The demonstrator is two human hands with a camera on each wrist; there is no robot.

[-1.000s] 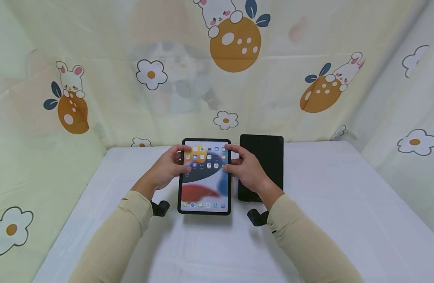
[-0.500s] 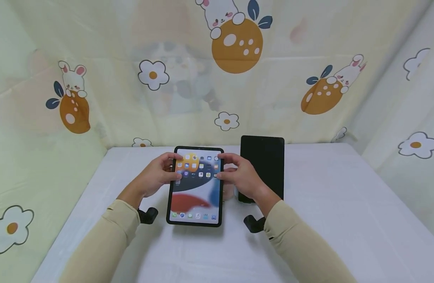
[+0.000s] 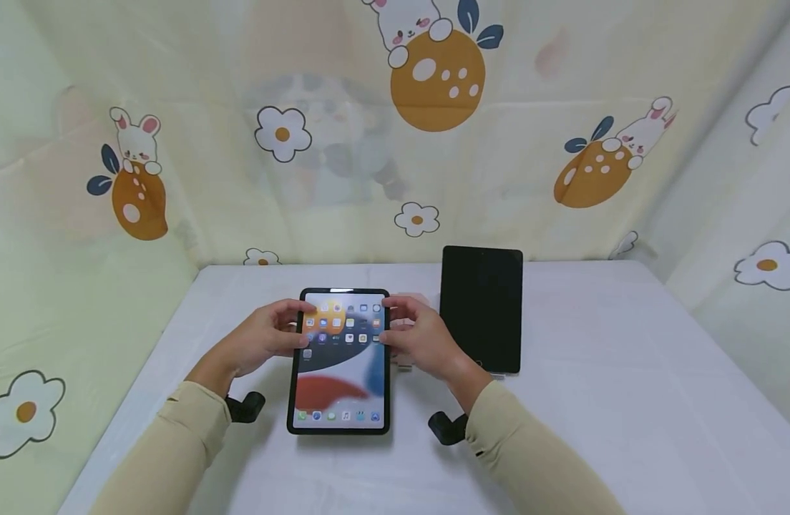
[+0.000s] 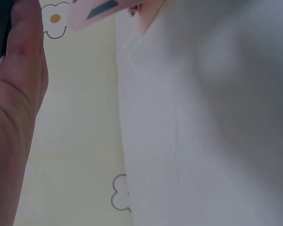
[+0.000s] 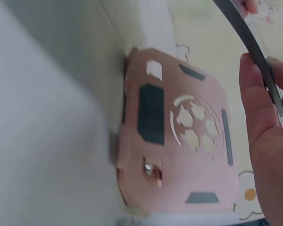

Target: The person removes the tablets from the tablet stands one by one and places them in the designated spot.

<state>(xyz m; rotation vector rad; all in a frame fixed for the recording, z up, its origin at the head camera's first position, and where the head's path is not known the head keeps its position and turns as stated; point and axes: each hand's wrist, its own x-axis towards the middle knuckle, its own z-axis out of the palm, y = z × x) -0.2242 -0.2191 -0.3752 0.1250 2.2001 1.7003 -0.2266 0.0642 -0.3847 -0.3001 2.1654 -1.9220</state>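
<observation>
Both hands hold a tablet (image 3: 340,390) with a lit home screen and black border, tilted above the white table. The left hand (image 3: 260,342) pinches its upper left edge, thumb in front. At the upper right edge the right hand (image 3: 427,343) pinches it likewise. In the right wrist view the tablet (image 5: 247,37) shows edge-on between thumb and fingers, apart from a pink stand (image 5: 174,181) with grey pads and a football-shaped cutout. The left wrist view catches a corner of that stand (image 4: 80,18) and part of the left hand (image 4: 21,70).
A second tablet (image 3: 481,307) with a dark screen leans upright just right of the right hand. The white table (image 3: 595,400) ends at a printed curtain (image 3: 195,143) behind. Black wrist cameras (image 3: 247,408) hang below both wrists.
The lit tablet, held by both hands, has moved left and towards the person. More of the pink stand now shows behind the right hand. The dark tablet stays in place.
</observation>
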